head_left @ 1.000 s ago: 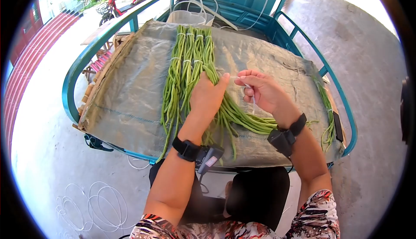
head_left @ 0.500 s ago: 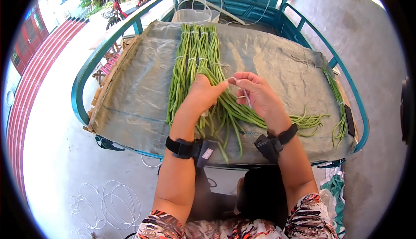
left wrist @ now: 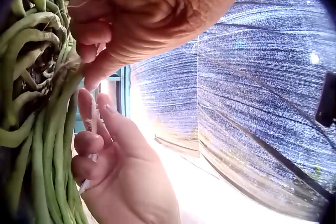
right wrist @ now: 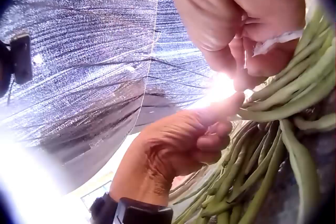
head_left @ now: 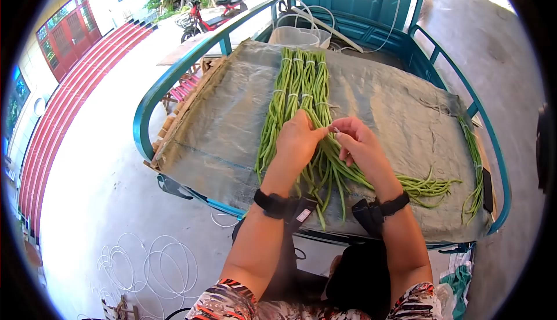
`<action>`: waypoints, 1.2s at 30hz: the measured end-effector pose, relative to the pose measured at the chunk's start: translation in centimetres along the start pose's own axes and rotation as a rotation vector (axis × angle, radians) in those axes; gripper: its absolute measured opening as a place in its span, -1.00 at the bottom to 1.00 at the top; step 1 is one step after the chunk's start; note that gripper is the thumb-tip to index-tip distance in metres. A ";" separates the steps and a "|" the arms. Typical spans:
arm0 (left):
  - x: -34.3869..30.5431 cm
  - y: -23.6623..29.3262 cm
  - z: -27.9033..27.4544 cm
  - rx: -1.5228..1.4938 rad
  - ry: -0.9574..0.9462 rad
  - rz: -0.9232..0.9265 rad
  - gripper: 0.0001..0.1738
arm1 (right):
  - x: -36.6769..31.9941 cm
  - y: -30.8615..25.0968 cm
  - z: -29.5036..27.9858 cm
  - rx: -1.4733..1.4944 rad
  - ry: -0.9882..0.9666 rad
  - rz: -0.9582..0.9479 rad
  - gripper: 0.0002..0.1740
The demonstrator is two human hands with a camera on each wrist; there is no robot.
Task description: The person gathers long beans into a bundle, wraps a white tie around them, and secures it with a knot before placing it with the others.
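My left hand [head_left: 299, 143] grips a bunch of green long beans [head_left: 345, 169] near its upper end. Those beans spread down and to the right across the sheet. Close beside, its fingertips almost at the left thumb, my right hand [head_left: 362, 146] pinches a white strip [left wrist: 93, 119]. In the left wrist view this strip runs through the right hand's curled fingers, and in the right wrist view a part of the strip [right wrist: 278, 40] shows in the right palm. Tied bunches of long beans [head_left: 295, 82] lie side by side above the hands, with white bands around them.
A grey-brown sheet [head_left: 226, 105] covers the teal cart bed with side rails [head_left: 174, 67]. Another tied bean bunch [head_left: 474, 163] lies along the right edge, beside a black object [head_left: 487, 189]. White buckets [head_left: 296, 37] stand behind. Loose white wire coils [head_left: 145, 265] lie on the ground.
The head view has swung left, so the cart appears further right. The right hand has come closer to the left thumb, and the strip's dangling end no longer shows below it in the head view.
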State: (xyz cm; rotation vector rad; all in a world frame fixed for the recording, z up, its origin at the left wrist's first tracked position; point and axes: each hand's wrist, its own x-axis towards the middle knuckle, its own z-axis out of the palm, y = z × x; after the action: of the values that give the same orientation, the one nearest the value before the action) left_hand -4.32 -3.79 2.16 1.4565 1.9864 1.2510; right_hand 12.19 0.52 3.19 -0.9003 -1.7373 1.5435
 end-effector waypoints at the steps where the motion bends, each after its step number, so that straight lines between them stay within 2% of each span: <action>1: 0.0 0.0 0.0 -0.044 0.015 0.000 -0.63 | 0.0 0.1 0.0 0.002 0.001 -0.010 -0.67; 3: 0.0 0.2 0.2 -0.137 0.034 0.003 -0.65 | -0.3 0.1 0.0 0.001 0.019 -0.010 -0.68; 4: -0.7 2.1 -1.0 -0.235 -0.040 -0.075 -0.70 | -0.5 -0.3 0.2 -0.002 0.033 -0.005 -0.68; 7: 0.1 1.3 -1.0 -0.386 -0.262 -0.121 -0.73 | -0.3 0.1 -0.1 -0.057 0.085 -0.043 -0.72; 8: 0.4 0.8 -0.8 -0.446 -0.356 -0.070 -0.73 | -0.1 0.5 -0.2 -0.084 0.104 -0.064 -0.73; 11: 0.0 1.4 -1.0 -0.498 -0.373 -0.076 -0.74 | 0.0 1.1 -0.8 -0.179 0.181 -0.083 -0.76; 15: 0.0 1.7 -0.9 -0.507 -0.380 -0.104 -0.74 | -0.4 1.0 -0.6 -0.170 0.246 -0.149 -0.79; 17: 0.0 1.2 -0.6 -0.476 -0.352 -0.009 -0.75 | -0.6 0.8 -0.5 -0.190 0.262 -0.180 -0.80; 19: 0.1 1.1 -0.5 -0.348 -0.312 0.037 -0.75 | -0.5 1.2 -0.4 -0.333 0.306 -0.281 -0.81; 22: 0.1 1.6 -0.7 -0.343 -0.238 -0.019 -0.76 | -1.0 0.9 -0.2 -0.495 0.325 -0.348 -0.83; 25: -0.1 2.0 -0.6 -0.508 -0.215 -0.045 -0.76 | -1.5 0.2 0.1 -0.640 0.316 -0.415 -0.81; 28: 0.0 0.8 0.4 -0.549 -0.240 0.049 -0.74 | -1.9 -0.4 0.7 -0.697 0.294 -0.473 -0.77; 31: -0.1 1.0 0.2 -0.232 -0.209 0.173 -0.69 | -2.1 -0.4 1.0 -0.692 0.260 -0.527 -0.75; 35: -0.5 1.5 0.1 -0.073 -0.184 0.241 -0.71 | -2.0 -0.5 1.0 -0.627 0.216 -0.557 -0.74; 36: -0.4 1.2 0.2 -0.085 -0.170 0.248 -0.72 | -2.2 -0.8 1.0 -0.490 0.185 -0.516 -0.74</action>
State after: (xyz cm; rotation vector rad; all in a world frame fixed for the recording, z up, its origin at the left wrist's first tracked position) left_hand -3.34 -3.95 2.95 1.7439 1.6623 1.2453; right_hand 12.49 -1.90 3.82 -0.7060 -2.0385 0.6962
